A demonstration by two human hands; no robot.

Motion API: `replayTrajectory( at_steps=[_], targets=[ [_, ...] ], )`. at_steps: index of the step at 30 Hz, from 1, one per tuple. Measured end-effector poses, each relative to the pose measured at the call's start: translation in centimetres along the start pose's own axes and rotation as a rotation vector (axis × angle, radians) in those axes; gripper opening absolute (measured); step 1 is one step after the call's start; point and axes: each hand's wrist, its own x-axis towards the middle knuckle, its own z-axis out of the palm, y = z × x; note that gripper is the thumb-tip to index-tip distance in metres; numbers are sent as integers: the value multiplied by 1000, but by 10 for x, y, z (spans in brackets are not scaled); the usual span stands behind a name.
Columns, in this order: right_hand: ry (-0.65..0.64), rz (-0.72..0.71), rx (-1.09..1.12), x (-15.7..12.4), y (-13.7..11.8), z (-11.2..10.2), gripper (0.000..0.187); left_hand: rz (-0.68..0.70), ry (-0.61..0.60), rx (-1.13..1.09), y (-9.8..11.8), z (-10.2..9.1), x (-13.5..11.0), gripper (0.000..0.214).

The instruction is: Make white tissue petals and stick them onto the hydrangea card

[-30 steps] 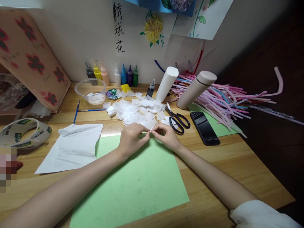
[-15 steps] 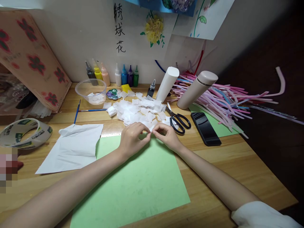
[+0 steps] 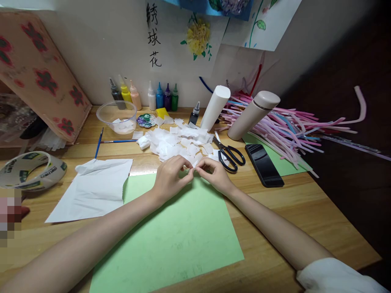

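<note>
My left hand [image 3: 172, 176] and my right hand [image 3: 214, 174] meet fingertip to fingertip over the far edge of a green paper sheet [image 3: 180, 232]. Both are closed in a pinch of thumb and forefinger. A tiny pale bit shows where the tips meet, too small to name. Just beyond the fingers lies a loose pile of small white tissue paper squares [image 3: 174, 142]. Black-handled scissors [image 3: 229, 154] rest to the right of my right hand, partly over some of the white pieces.
Left lie a white paper towel [image 3: 97, 189], tape roll [image 3: 33, 171] and paintbrushes [image 3: 119, 141]. Behind stand a clear plastic bowl [image 3: 116, 118] and several paint bottles [image 3: 159, 97]. Rightward are a white cylinder [image 3: 215, 108], a flask [image 3: 253, 116], a phone [image 3: 264, 165] and pipe cleaners [image 3: 293, 134].
Both hands stay in nearly the same place, with only a slight shift of the fingers. Everything else on the table lies as before.
</note>
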Motion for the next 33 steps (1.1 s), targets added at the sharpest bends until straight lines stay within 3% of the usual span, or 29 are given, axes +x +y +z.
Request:
replayTrajectory(
  at_steps=[7, 13, 17, 19, 24, 26, 29, 33],
  targets=[
    [13, 12, 23, 0, 3, -1, 12, -185, 72, -75, -3, 1, 1, 5],
    [29, 11, 43, 0, 7, -1, 11, -407, 290, -140, -15, 1, 5, 8],
    [25, 20, 53, 0, 8, -1, 10, -356, 417, 8, -16, -1, 7, 11],
    [24, 20, 52, 0, 6, -1, 9, -256, 365, 55, -12, -2, 6, 11],
    [15, 9, 58, 0, 5, -1, 8, -75, 50, -44, -2, 0, 2, 10],
    [14, 5, 59, 0, 6, -1, 8, -52, 16, -31, 0, 0, 1, 17],
    [5, 6, 61, 0, 6, -2, 9, -120, 126, 73, -6, -2, 4, 19],
    [-43, -38, 17, -2, 3, -1, 11, -342, 351, 270, -25, -9, 13, 18]
  ],
)
